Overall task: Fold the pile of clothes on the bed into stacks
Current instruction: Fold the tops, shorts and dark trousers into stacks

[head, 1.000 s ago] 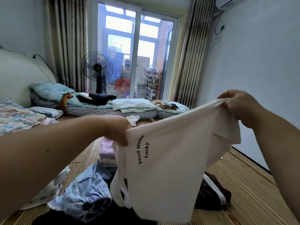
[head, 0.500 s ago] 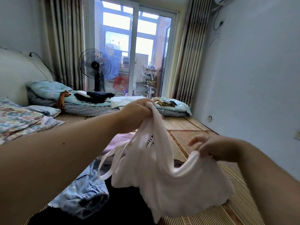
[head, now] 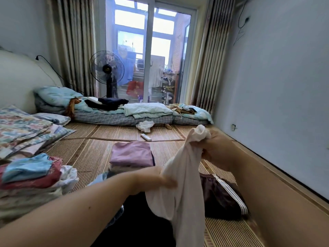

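Note:
A white garment (head: 185, 177) hangs in the air in front of me, bunched and twisted. My right hand (head: 212, 145) grips its top end, held high at the right. My left hand (head: 156, 179) holds it lower down at its left edge, fingers partly hidden by the cloth. Under it on the bamboo mat (head: 92, 154) lie a dark brown striped garment (head: 222, 195), black cloth (head: 138, 220) and a bit of pale blue denim (head: 99, 179). A folded stack topped in lilac (head: 132, 154) sits beyond. Another folded stack (head: 30, 177) stands at the left.
Floral bedding (head: 19, 129) lies at the far left. A grey checked mattress (head: 124, 118) with quilts runs along the back, a standing fan (head: 106, 72) behind it. A white remote (head: 146, 137) and crumpled white cloth (head: 145, 125) lie on the mat. The wall is close on the right.
The white garment went from spread wide between both hands to bunched. My right hand took its top end and rose; my left hand dropped to its side. My view turned left.

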Action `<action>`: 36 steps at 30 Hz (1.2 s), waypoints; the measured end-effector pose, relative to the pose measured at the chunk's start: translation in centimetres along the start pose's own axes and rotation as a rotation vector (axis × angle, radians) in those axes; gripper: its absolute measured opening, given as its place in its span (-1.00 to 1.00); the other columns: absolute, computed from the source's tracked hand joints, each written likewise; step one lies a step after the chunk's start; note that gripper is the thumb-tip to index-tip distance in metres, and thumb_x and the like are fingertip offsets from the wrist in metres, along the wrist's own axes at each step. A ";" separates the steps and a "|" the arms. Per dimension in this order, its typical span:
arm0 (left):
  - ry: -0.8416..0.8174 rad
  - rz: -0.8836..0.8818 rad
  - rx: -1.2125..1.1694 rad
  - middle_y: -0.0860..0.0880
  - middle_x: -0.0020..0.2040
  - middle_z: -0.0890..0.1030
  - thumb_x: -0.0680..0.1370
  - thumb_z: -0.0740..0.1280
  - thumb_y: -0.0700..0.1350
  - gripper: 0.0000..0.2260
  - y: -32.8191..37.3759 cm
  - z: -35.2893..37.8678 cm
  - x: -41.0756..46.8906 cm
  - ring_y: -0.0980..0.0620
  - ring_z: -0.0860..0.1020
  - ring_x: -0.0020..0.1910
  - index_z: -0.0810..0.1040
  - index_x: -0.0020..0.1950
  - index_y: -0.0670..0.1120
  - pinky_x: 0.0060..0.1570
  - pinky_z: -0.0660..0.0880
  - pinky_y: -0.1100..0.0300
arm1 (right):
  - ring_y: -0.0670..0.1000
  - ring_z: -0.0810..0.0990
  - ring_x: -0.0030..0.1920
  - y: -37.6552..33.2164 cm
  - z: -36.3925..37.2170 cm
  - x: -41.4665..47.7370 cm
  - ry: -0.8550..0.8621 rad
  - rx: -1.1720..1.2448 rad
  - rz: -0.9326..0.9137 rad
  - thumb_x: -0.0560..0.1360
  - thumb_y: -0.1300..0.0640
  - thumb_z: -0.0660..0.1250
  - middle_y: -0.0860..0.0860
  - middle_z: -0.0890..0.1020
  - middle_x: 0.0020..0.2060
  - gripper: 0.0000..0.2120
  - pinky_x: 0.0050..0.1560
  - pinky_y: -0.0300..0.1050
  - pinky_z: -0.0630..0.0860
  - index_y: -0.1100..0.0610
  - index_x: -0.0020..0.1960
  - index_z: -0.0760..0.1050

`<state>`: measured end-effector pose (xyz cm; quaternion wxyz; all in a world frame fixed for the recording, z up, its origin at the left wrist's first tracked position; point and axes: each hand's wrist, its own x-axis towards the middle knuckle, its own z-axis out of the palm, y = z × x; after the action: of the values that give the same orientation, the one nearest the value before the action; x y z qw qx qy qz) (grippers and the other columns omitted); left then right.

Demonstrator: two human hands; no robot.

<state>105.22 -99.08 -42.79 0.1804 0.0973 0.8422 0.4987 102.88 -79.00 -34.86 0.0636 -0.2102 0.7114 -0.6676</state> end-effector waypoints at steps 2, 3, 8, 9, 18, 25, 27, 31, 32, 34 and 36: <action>0.082 -0.080 0.225 -0.09 -0.11 0.61 0.47 0.39 -0.18 -0.88 -1.1 0.1 0.9 -0.06 0.57 -0.18 0.60 0.00 -0.12 -0.19 0.52 0.13 | -0.01 0.62 -0.25 -1.0 -1.0 0.1 -0.001 -0.040 -0.025 0.41 0.19 0.40 0.04 0.63 -0.27 -0.90 -0.16 -0.10 0.63 0.17 -0.11 0.52; 0.113 -0.140 0.312 -0.07 -0.17 0.56 0.48 0.36 -0.19 -0.93 -1.3 -0.5 1.1 -0.02 0.51 -0.26 0.57 -0.05 -0.08 -0.28 0.47 0.17 | 0.00 0.64 -0.22 -1.5 -1.6 0.0 0.002 -0.065 -0.019 0.39 0.09 0.40 0.04 0.65 -0.26 -0.83 -0.12 -0.06 0.64 0.16 -0.09 0.53; 0.379 -0.179 -0.023 -0.10 -0.38 0.46 0.49 0.22 -0.31 -0.83 0.9 -6.8 0.3 -0.07 0.45 -0.37 0.47 -0.27 -0.11 -0.36 0.38 0.19 | 0.01 0.63 -0.36 -3.8 -6.2 -1.0 0.081 -0.428 0.118 0.50 -0.10 0.34 0.00 0.64 -0.33 -0.88 -0.35 -0.13 0.52 -0.07 -0.10 0.58; 0.390 -0.165 -0.223 -0.10 -0.37 0.43 0.51 0.22 -0.30 -0.86 2.1 -7.9 -0.2 -0.05 0.42 -0.38 0.45 -0.23 -0.13 -0.36 0.38 0.19 | 0.02 0.62 -0.40 -4.2 -7.2 -1.2 0.095 -0.517 0.172 0.55 -0.09 0.31 0.00 0.65 -0.35 -0.87 -0.41 -0.16 0.47 -0.07 -0.07 0.57; 0.330 0.306 -0.845 -0.10 0.02 0.59 0.61 0.20 -0.20 -0.83 12.4 -11.9 -2.6 -0.03 0.60 -0.17 0.52 0.14 -0.05 -0.27 0.61 0.14 | 0.10 0.68 -0.22 -3.1 -7.8 -1.7 0.139 0.050 0.086 0.38 0.52 0.30 0.21 0.66 -0.17 -0.73 -0.26 -0.08 0.62 0.28 -0.04 0.62; 0.295 0.374 -0.695 -0.10 0.04 0.55 0.58 0.17 -0.36 -0.71 14.1 -10.2 -2.0 -0.01 0.59 -0.22 0.57 0.09 -0.03 -0.37 0.58 0.15 | 0.02 0.61 -0.39 -1.8 -5.9 -1.0 0.114 0.250 0.116 0.40 0.13 0.38 0.16 0.63 -0.34 -0.80 -0.35 -0.15 0.60 0.28 -0.22 0.65; 0.289 0.384 -0.673 -0.06 -0.06 0.58 0.58 0.18 -0.36 -0.71 14.1 -10.1 -1.9 0.05 0.61 -0.34 0.58 0.05 -0.02 -0.39 0.57 0.16 | 0.02 0.63 -0.26 -1.8 -5.6 -0.6 0.194 -0.155 0.140 0.40 0.32 0.41 0.14 0.65 -0.17 -0.90 -0.31 -0.14 0.59 0.21 -0.10 0.65; 0.356 0.404 -0.633 -0.03 -0.06 0.62 0.58 0.17 -0.36 -0.70 13.9 -11.4 -1.9 0.03 0.57 -0.25 0.59 0.05 -0.02 -0.36 0.57 0.19 | 0.12 0.58 0.02 -2.1 -7.1 -0.5 0.492 -1.189 0.283 0.50 0.21 0.32 0.14 0.63 0.06 -0.80 -0.06 -0.14 0.49 0.20 0.10 0.58; 0.395 0.416 -0.640 -0.03 -0.06 0.62 0.58 0.18 -0.36 -0.70 13.8 -12.0 -2.0 0.04 0.56 -0.23 0.59 0.02 -0.01 -0.35 0.57 0.20 | 0.12 0.56 -0.08 -2.4 -7.5 -0.9 0.521 -1.257 0.337 0.54 0.15 0.28 0.16 0.63 -0.02 -0.82 -0.17 -0.16 0.42 0.23 0.04 0.56; 0.460 0.441 -0.655 -0.03 -0.07 0.63 0.57 0.19 -0.37 -0.70 13.5 -13.2 -2.2 0.06 0.57 -0.27 0.59 -0.03 0.00 -0.34 0.58 0.21 | 0.06 0.45 -0.37 -2.9 -8.9 -1.9 0.490 -0.953 0.460 0.60 0.09 0.22 0.13 0.55 -0.33 -0.79 -0.39 -0.17 0.35 0.22 -0.09 0.49; 0.496 0.438 -0.617 -0.04 -0.06 0.65 0.57 0.22 -0.36 -0.71 13.1 -14.3 -2.4 0.07 0.59 -0.29 0.60 -0.04 0.00 -0.35 0.58 0.19 | -0.02 0.41 -0.51 -3.8 -10.0 -2.6 0.457 -0.317 0.559 0.60 0.16 0.24 0.07 0.46 -0.51 -0.84 -0.54 -0.25 0.38 0.18 -0.14 0.42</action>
<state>101.48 -105.10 -24.52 -0.1159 0.0924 0.6315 0.7610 102.33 -68.81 -30.63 0.0496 0.1382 0.8312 -0.5362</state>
